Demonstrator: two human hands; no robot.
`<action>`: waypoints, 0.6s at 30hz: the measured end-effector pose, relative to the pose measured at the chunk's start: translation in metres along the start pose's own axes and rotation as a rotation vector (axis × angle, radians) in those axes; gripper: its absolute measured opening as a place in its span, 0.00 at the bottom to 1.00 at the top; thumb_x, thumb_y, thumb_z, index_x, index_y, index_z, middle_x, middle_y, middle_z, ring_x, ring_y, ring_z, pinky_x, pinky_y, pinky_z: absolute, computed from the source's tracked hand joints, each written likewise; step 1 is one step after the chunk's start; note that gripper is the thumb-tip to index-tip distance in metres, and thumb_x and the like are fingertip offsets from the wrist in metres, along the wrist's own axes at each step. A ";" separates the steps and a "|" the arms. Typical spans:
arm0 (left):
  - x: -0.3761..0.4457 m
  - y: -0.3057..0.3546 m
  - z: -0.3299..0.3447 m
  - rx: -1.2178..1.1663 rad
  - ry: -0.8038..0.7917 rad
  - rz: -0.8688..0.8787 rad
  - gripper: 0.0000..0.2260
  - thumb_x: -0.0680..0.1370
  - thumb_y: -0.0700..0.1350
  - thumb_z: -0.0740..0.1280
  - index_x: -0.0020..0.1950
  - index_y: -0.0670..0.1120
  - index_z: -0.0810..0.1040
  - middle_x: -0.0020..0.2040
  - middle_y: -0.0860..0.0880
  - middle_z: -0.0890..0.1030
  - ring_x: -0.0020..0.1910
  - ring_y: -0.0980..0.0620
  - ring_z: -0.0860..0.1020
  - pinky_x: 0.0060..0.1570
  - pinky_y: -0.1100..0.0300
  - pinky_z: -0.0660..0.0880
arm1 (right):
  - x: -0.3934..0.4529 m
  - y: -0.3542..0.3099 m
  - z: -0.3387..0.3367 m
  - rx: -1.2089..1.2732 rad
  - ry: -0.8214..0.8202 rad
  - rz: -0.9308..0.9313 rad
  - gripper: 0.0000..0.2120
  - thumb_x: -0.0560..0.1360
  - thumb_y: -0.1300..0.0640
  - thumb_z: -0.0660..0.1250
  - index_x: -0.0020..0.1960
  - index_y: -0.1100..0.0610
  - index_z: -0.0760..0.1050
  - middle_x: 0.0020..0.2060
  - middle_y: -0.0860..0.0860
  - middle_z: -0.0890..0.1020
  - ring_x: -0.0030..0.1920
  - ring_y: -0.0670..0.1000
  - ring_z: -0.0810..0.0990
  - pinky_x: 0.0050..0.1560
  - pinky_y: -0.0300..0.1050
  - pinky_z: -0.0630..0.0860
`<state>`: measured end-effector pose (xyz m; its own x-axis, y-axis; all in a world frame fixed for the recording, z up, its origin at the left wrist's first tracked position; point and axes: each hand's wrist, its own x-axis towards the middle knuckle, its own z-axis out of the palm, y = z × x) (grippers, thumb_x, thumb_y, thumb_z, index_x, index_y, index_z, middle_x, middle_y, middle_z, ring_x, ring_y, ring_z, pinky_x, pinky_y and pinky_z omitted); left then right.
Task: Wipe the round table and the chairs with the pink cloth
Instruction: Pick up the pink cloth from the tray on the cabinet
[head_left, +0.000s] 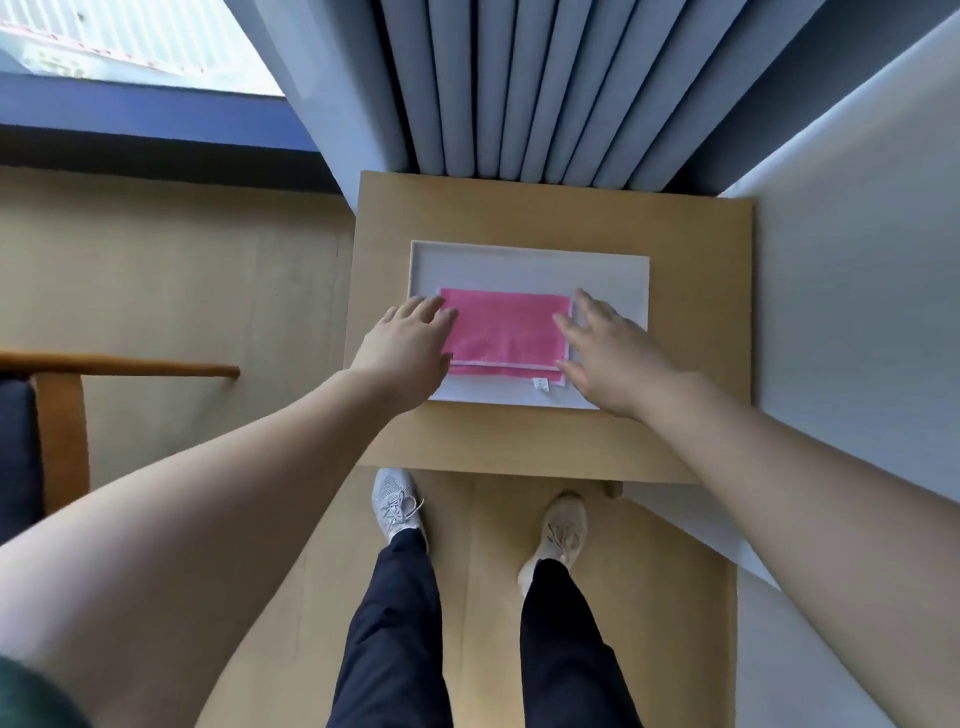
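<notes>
- The pink cloth lies folded flat in a white tray, between the two hands; its folded layers show as stepped edges along the near side, with a small white label at the near corner by the right hand.
- The left hand is spread, fingers fairly straight, with the fingertips at the cloth's left edge; whether they press it or hover just over it cannot be told.
- The right hand is likewise spread with straight fingers, lying along the cloth's right edge and over the tray; no finger curls round anything.
- The tray is a shallow rectangle with a low raised rim and a matte white surface; beyond the fingertips its far half is bare.
- The tray sits on a small square table top of pale, smooth wood, which reaches past both hands on every side.
- Beyond the fingertips, at the table's far edge, hang grey curtains in deep vertical folds.
- Right of the right hand rises a plain pale wall, close against the table.
- Well left of the left hand stands a chair with a curved, glossy wooden armrest and dark cushion.
- Below the forearms, the person's dark trousers and pale laced shoes stand on light wooden flooring.
- Far left, beyond the chair, a window admits daylight.
</notes>
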<state>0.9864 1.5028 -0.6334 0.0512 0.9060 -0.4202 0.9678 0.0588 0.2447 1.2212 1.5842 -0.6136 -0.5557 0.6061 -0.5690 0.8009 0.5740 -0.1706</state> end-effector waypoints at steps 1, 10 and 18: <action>0.012 -0.004 0.009 0.009 -0.001 0.004 0.26 0.80 0.48 0.62 0.76 0.45 0.59 0.77 0.44 0.58 0.76 0.45 0.55 0.73 0.51 0.54 | 0.013 0.000 0.009 0.004 -0.013 0.010 0.29 0.82 0.48 0.55 0.78 0.55 0.51 0.77 0.59 0.44 0.77 0.58 0.47 0.74 0.54 0.53; 0.057 -0.017 0.061 0.067 0.007 0.051 0.34 0.79 0.51 0.63 0.78 0.45 0.49 0.78 0.44 0.53 0.77 0.45 0.51 0.74 0.53 0.46 | 0.067 -0.002 0.054 0.001 -0.055 0.031 0.31 0.80 0.59 0.58 0.78 0.52 0.47 0.77 0.59 0.40 0.77 0.59 0.41 0.75 0.53 0.44; 0.067 -0.018 0.059 0.085 0.072 0.043 0.37 0.75 0.55 0.68 0.77 0.43 0.56 0.72 0.43 0.65 0.71 0.43 0.61 0.71 0.53 0.51 | 0.076 -0.004 0.053 -0.033 0.080 0.038 0.23 0.76 0.65 0.63 0.69 0.58 0.62 0.75 0.62 0.54 0.74 0.61 0.53 0.70 0.55 0.58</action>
<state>0.9869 1.5377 -0.7177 0.0780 0.9348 -0.3466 0.9827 -0.0136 0.1846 1.1879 1.5988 -0.6992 -0.5425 0.6688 -0.5083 0.8144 0.5672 -0.1229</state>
